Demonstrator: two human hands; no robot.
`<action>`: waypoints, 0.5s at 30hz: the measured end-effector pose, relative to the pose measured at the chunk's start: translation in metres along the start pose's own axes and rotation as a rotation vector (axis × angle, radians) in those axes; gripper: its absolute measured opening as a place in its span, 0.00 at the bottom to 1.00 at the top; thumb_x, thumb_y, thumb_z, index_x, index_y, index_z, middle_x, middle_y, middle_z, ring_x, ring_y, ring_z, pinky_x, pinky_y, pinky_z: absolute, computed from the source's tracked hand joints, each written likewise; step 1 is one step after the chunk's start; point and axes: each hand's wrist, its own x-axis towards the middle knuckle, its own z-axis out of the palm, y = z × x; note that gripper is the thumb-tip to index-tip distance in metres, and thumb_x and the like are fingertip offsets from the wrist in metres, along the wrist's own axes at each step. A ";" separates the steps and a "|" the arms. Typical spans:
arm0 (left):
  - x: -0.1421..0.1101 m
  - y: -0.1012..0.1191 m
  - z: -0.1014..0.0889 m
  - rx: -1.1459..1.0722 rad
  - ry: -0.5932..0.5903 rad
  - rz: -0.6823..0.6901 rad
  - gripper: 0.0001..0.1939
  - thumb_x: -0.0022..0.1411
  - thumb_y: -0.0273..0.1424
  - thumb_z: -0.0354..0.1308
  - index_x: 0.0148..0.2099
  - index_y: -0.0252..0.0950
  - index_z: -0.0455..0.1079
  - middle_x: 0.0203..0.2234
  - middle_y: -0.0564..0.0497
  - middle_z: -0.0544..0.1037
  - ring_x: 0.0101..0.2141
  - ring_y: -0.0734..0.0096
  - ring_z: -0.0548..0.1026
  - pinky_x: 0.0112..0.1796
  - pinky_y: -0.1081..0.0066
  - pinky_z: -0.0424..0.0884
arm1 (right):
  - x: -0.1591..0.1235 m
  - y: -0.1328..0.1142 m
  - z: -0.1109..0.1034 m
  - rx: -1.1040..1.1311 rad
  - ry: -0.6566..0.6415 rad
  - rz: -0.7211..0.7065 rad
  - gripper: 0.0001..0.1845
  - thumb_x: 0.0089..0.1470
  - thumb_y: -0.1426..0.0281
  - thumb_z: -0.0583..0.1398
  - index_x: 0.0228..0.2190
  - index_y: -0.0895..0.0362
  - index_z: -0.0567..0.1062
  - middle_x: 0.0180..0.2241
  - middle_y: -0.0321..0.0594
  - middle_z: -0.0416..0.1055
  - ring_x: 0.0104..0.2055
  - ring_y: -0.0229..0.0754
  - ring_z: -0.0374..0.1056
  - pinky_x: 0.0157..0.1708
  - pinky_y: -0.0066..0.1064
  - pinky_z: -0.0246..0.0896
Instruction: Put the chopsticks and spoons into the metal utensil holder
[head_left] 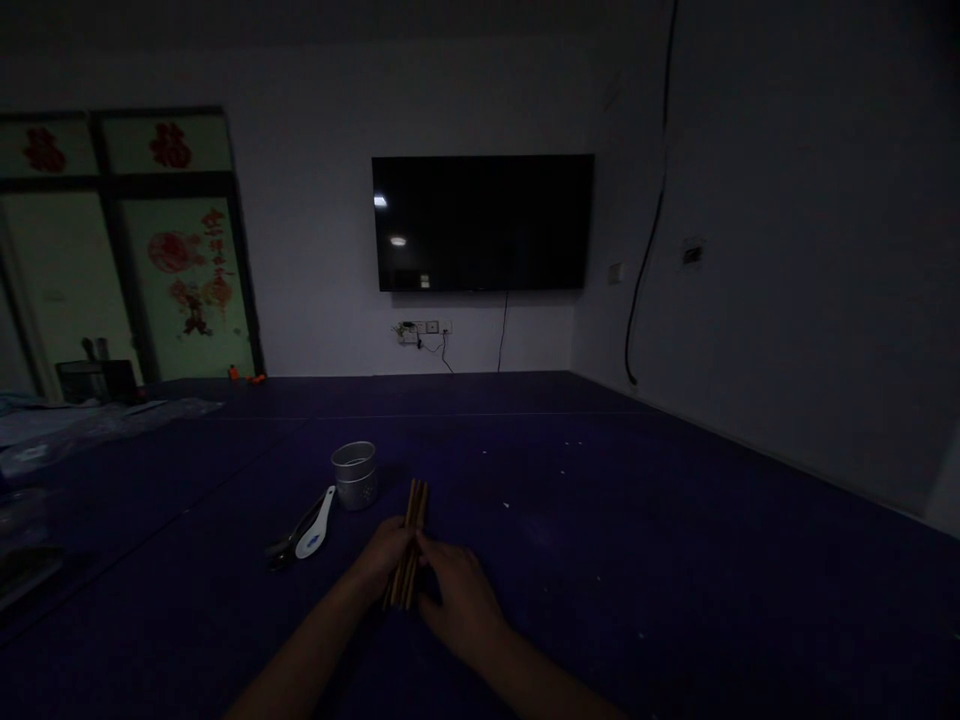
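Observation:
A bundle of brown chopsticks (409,570) is held between my two hands, leaning slightly to the right at its far end. My left hand (385,555) is closed around the bundle from the left. From the right, my right hand (459,598) grips it with its fingertips, which are partly in shadow. Just beyond my left hand stands a silver metal utensil holder (356,490) with small holes in its side. A white soup spoon (316,530) lies left of the holder, beside dark metal spoons (283,548) whose number I cannot make out.
The dark blue tabletop (600,520) has small white scraps scattered on it. Clear plastic sheeting (97,430) and a dark container (97,380) are at the far left. Small orange objects (244,377) lie near the back edge. A television (484,225) hangs on the wall.

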 end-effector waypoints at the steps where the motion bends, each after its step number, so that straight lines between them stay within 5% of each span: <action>1: 0.000 0.000 0.000 -0.020 0.003 -0.016 0.15 0.47 0.40 0.62 0.25 0.34 0.65 0.14 0.55 0.70 0.16 0.75 0.68 0.20 0.75 0.62 | 0.000 0.000 0.000 -0.009 -0.019 -0.007 0.38 0.42 0.76 0.57 0.58 0.56 0.61 0.52 0.43 0.68 0.53 0.47 0.62 0.54 0.39 0.51; 9: -0.002 -0.001 0.002 -0.089 -0.037 -0.089 0.11 0.46 0.36 0.61 0.27 0.32 0.68 0.20 0.49 0.76 0.23 0.67 0.74 0.27 0.71 0.69 | 0.001 0.001 -0.005 -0.100 -0.054 0.014 0.38 0.44 0.77 0.53 0.59 0.56 0.58 0.59 0.44 0.58 0.60 0.48 0.53 0.60 0.48 0.40; 15: -0.006 0.000 0.004 0.108 -0.011 0.009 0.22 0.48 0.48 0.57 0.27 0.31 0.70 0.20 0.49 0.75 0.23 0.68 0.73 0.26 0.72 0.66 | 0.002 0.001 -0.009 -0.140 -0.085 -0.022 0.38 0.46 0.77 0.51 0.60 0.56 0.55 0.59 0.44 0.58 0.61 0.45 0.52 0.60 0.49 0.39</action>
